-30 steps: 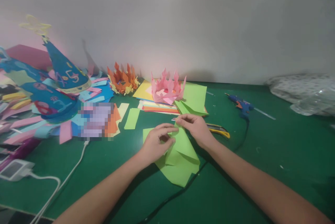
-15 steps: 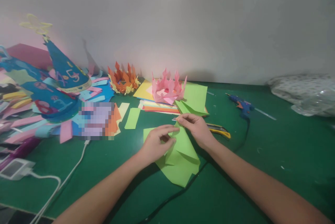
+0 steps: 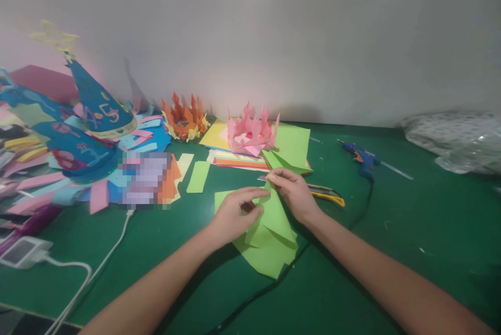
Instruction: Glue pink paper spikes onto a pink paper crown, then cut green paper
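Note:
A light green sheet of paper (image 3: 270, 225), partly folded with loose flaps, is between my hands over the table. My right hand (image 3: 291, 191) pinches the upper tip of the fold between thumb and fingers. On the left side of the paper, my left hand (image 3: 235, 217) holds it with bent fingers and thumb. Under my right hand lies a utility knife (image 3: 331, 198) with a yellow-edged handle; its blade tip pokes out to the left of the fingers. Another folded green piece (image 3: 282, 163) lies just beyond.
A pink paper crown (image 3: 252, 136) stands on stacked coloured paper, beside an orange crown (image 3: 186, 118). A blue glue gun (image 3: 364, 160) lies right, its dark cord running under my forearm. Blue cone hats (image 3: 99, 105), paper strips and a white cable (image 3: 125, 225) fill the left.
The green paper's lower flap has shifted slightly, and my right hand's fingertips have moved a little to the right. Everything else stays in place.

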Motion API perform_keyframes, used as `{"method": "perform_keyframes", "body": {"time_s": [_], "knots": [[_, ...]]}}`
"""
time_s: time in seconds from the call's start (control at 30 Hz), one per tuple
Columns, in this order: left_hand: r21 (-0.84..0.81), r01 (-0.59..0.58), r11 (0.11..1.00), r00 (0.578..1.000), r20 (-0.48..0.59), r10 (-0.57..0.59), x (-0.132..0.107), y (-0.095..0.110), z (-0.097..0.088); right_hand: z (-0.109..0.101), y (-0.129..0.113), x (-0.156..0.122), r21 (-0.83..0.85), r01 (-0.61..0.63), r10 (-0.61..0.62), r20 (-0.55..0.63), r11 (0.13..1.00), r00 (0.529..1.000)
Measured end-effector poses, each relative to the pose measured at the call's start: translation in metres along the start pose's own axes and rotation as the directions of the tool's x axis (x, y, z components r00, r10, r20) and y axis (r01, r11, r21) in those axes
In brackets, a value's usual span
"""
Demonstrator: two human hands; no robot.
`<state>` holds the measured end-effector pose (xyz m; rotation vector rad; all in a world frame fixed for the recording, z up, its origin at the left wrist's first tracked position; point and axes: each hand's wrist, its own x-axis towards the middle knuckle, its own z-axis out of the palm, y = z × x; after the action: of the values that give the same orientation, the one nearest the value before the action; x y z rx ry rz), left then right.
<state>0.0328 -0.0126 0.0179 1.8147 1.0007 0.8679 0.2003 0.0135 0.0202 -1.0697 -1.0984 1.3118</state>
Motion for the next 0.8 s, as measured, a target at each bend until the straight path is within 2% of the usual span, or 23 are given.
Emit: {"method": "perform_keyframes", "body": {"time_s": [0.1, 0.17, 0.27, 0.33, 0.43, 0.53, 0.67, 0.8], "knots": [[0.059, 0.018, 0.998, 1.000, -0.018, -0.017, -0.001, -0.004, -0.003, -0.002, 0.001, 0.001, -0.144, 0.112, -0.108, 0.034, 0.983, 0.994], [0.115, 0.026, 0.993, 0.999, -0.030, -0.022, -0.001, -0.007, -0.007, -0.004, 0.002, 0.000, -0.272, 0.212, -0.194, 0.092, 0.939, 0.977], [0.174, 0.036, 0.984, 0.998, -0.060, -0.026, 0.000, -0.012, -0.014, -0.007, 0.001, -0.004, -0.448, 0.366, -0.286, 0.237, 0.816, 0.928], [0.198, 0.034, 0.980, 0.997, -0.076, -0.019, 0.001, -0.015, -0.017, -0.008, 0.000, -0.008, -0.523, 0.482, -0.329, 0.362, 0.703, 0.872], [0.240, 0.018, 0.971, 0.996, -0.087, 0.003, 0.001, -0.018, -0.019, -0.010, -0.003, -0.011, -0.545, 0.640, -0.328, 0.563, 0.542, 0.758], [0.302, -0.005, 0.953, 0.997, -0.066, 0.026, 0.000, -0.019, -0.018, -0.011, -0.002, -0.011, -0.523, 0.730, -0.270, 0.698, 0.440, 0.663], [0.377, -0.008, 0.926, 1.000, -0.004, 0.010, 0.000, -0.016, -0.018, -0.010, 0.002, -0.011, -0.485, 0.786, -0.213, 0.782, 0.384, 0.586], [0.404, -0.013, 0.915, 0.999, 0.043, -0.005, 0.002, -0.010, -0.022, -0.010, 0.006, -0.012, -0.453, 0.819, -0.215, 0.812, 0.353, 0.543]]}}
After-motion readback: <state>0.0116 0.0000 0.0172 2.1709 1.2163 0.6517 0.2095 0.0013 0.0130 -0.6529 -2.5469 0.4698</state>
